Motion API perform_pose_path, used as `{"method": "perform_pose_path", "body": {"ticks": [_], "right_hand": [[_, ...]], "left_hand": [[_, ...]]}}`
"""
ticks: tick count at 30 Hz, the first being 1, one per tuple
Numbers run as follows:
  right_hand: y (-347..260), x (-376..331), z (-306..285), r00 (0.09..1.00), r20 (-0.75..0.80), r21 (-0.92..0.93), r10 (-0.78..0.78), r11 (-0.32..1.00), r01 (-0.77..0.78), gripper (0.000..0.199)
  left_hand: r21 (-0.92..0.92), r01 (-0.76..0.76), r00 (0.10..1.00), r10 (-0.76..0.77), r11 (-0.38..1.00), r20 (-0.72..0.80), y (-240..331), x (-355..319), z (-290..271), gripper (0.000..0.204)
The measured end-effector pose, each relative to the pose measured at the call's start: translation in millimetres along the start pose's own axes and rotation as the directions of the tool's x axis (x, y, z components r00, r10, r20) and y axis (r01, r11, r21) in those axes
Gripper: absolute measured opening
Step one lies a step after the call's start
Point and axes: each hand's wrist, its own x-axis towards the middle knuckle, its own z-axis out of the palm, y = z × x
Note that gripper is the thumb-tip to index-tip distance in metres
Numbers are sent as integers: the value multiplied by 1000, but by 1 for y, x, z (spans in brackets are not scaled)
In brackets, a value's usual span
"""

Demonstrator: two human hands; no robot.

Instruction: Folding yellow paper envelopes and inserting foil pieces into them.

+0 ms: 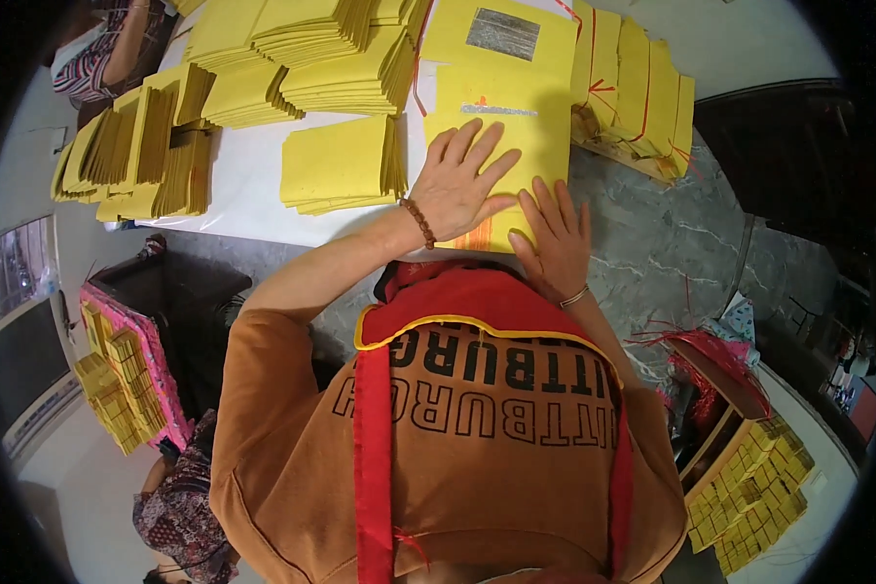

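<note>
My left hand (460, 183), with a beaded bracelet at the wrist, lies flat on yellow paper (540, 146) at the table's near edge. Its fingers are spread and point away from me. Close on its right, my right hand (559, 236) rests on the paper's near right corner, fingers stretched out and nothing held. Beyond my fingertips a silver strip (501, 111) crosses the paper, with a small red mark above it. Farther back a second yellow sheet carries a silver foil rectangle (503, 34). Orange print shows between my hands near the front edge.
Left of my hands is a stack of folded yellow paper (336, 161); more stacks (346, 73) stand behind it. Red-tied yellow bundles (633, 92) stand off the table's right side. Yellow bundles (749, 496) pile at lower right. Other people (190, 496) are at the left.
</note>
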Motion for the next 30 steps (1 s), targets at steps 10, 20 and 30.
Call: {"method": "perform_pose_path", "body": {"ticks": [10,20,30], "right_hand": [[21,8,-21,974,13,753,225,639,-158,41],[28,4,-25,920,11,856,392,472,-211,30],[13,19,-18,954,-32,722,298,667,-184,19]], "left_hand": [[378,-177,984,161,909,74,18,0,7,62],[328,53,988,-3,943,-151,-59,-62,-78,52],[251,240,930,-296,938,216,-114,-157,-24,67]]}}
